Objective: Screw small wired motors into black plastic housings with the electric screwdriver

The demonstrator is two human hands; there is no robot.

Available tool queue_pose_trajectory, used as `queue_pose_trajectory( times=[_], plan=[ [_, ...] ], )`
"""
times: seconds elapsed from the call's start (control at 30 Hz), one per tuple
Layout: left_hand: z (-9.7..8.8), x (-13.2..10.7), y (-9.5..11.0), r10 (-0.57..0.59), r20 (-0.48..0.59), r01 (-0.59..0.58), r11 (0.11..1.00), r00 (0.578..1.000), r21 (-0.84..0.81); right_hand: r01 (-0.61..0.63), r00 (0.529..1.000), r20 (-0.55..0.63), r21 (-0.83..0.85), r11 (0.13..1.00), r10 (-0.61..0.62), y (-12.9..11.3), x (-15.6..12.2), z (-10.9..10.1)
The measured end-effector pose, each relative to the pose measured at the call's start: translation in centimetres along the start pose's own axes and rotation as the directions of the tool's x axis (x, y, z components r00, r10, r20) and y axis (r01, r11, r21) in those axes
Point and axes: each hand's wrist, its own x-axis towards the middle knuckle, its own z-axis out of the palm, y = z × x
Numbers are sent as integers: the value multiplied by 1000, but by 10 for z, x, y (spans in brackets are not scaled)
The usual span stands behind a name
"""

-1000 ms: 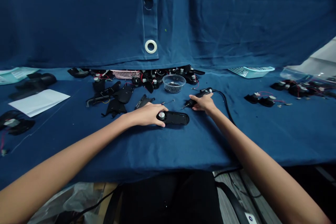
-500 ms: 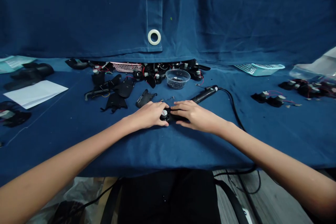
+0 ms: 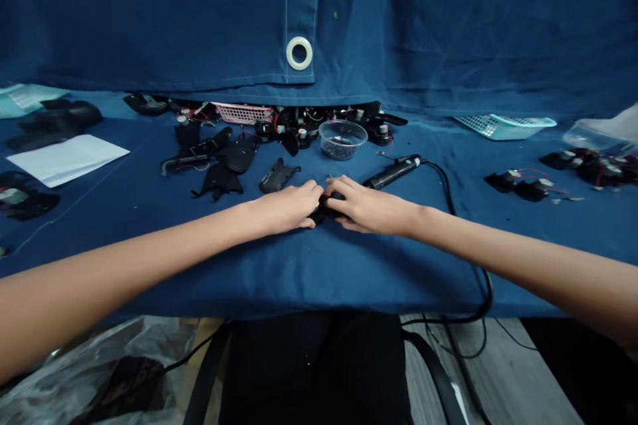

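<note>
At the far left a white sheet of paper (image 3: 67, 159) lies on the blue cloth-covered counter (image 3: 100, 265), with a black plastic casing (image 3: 279, 174) just beyond the left hand (image 3: 286, 208). That hand and the right hand (image 3: 371, 206) close from either side on a black housing (image 3: 333, 196), mid-counter; they cover it, so its long axis and facing cannot be told. Past them, a clear bowl of screws (image 3: 343, 143) sits near a corded black electric screwdriver (image 3: 393, 172), slanting up rightward. A teal basket (image 3: 503, 126) lies far right.
</note>
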Motion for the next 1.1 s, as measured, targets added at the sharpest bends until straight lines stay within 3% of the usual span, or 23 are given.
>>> queue_pose_trajectory(
  times=[0.13,0.3,0.43,0.53,0.7,0.8,0.87,0.9,0.97,1.0,1.1],
  plan=[
    [24,-11,-14,-35,-98,13,977,995,-214,-22,999,-33,186,982,29,4,-7,4],
    [38,-18,-24,-57,-155,1,940,986,-342,-14,999,-28,190,982,19,6,-8,6],
    [34,-18,-23,-78,-148,13,919,986,-394,-29,999,-11,228,973,32,7,-6,4],
    [32,-13,-23,-20,-167,-46,923,986,-381,-74,997,-3,305,949,79,6,-4,0],
    [21,-3,-31,100,-60,-114,945,993,-306,-208,971,-26,399,893,237,6,5,-7],
    [6,-6,-32,26,-69,-44,964,997,-262,-199,958,-112,397,896,263,6,13,-9],
    [-3,-15,-24,-63,-187,17,971,980,-240,-151,966,-137,384,911,218,6,17,-10],
    [-5,-21,-16,-114,-282,49,972,952,-228,-123,973,-134,376,918,186,6,20,-10],
    [-3,-34,6,-252,-482,170,963,839,-207,-82,985,-111,358,930,129,6,23,-7],
    [1,-40,19,-304,-515,230,951,802,-205,-72,989,-95,350,934,112,5,24,-5],
    [21,-49,59,-325,-403,304,946,856,-115,-111,988,-61,334,936,139,2,27,2]
  ],
)
